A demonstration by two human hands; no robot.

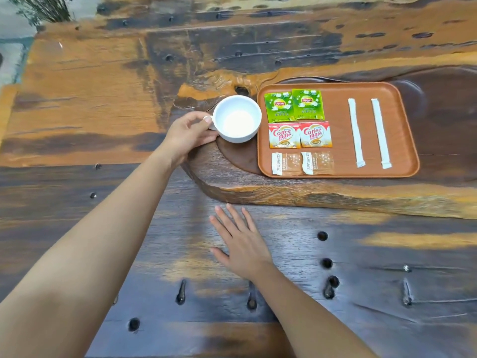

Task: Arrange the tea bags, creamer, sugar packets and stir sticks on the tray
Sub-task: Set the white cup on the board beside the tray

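A brown tray [402,130] lies on a raised wooden slab. On its left side sit two green tea bags [294,104], below them two red-and-white creamer packets [300,135], and below those two brown sugar packets [302,164]. Two white wrapped stir sticks [356,133] lie lengthwise on the tray's right half. A white cup [237,120] stands just left of the tray. My left hand [188,135] grips the cup's handle. My right hand [240,241] rests flat on the table, fingers spread, holding nothing.
The raised wooden slab [284,195] has a thick front edge near my right hand. The dark wooden table [374,280] has several holes and grooves. A plant [38,9] stands at the far left corner.
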